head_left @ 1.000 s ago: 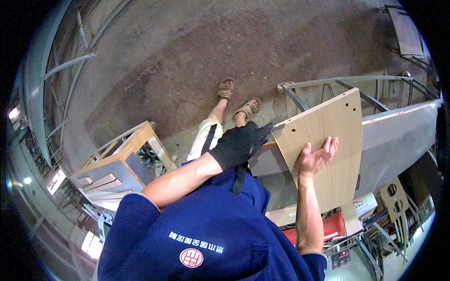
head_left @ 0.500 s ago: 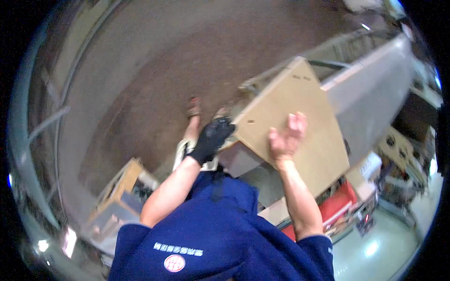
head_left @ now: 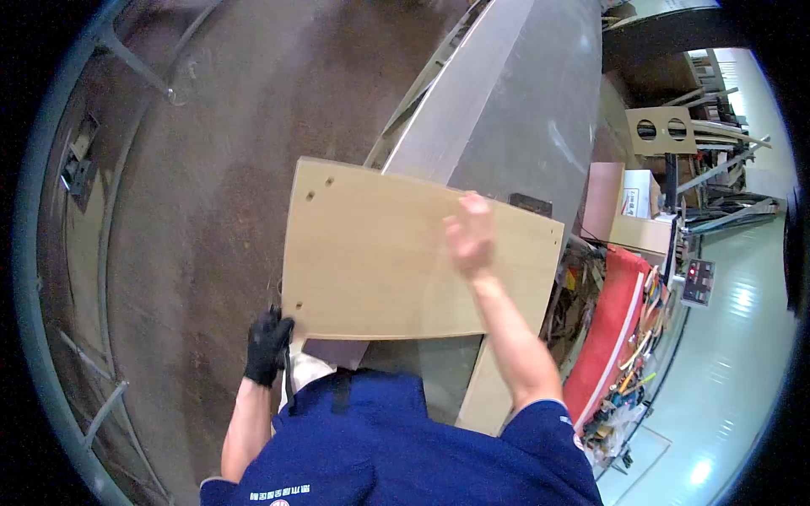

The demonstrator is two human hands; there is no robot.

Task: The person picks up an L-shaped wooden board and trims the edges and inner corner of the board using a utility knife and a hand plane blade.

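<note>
A pale wooden panel (head_left: 380, 261) lies in front of my body, with small dark holes near its corners. At the panel's near left corner is my left hand (head_left: 268, 344) in a black glove, its fingers closed on the edge; part of the grip is hidden. My bare right hand (head_left: 471, 236) is over the panel's right half towards the far edge, fingers apart and slightly blurred. Whether its palm presses on the surface I cannot tell. Under and beyond the panel stretches a grey metal-topped table (head_left: 523, 110).
To the right lie a red padded piece (head_left: 612, 329), a heap of offcuts and tools (head_left: 637, 354) and a white box (head_left: 639, 196). Farther back is a board with two round holes (head_left: 661, 130). Metal rails (head_left: 101, 405) run along the left. Brown floor (head_left: 202, 211) spreads beyond.
The view has turned, and the panel now lies squarer to my body. My left hand stays at its near corner, farther left in view. My right hand remains over the panel.
</note>
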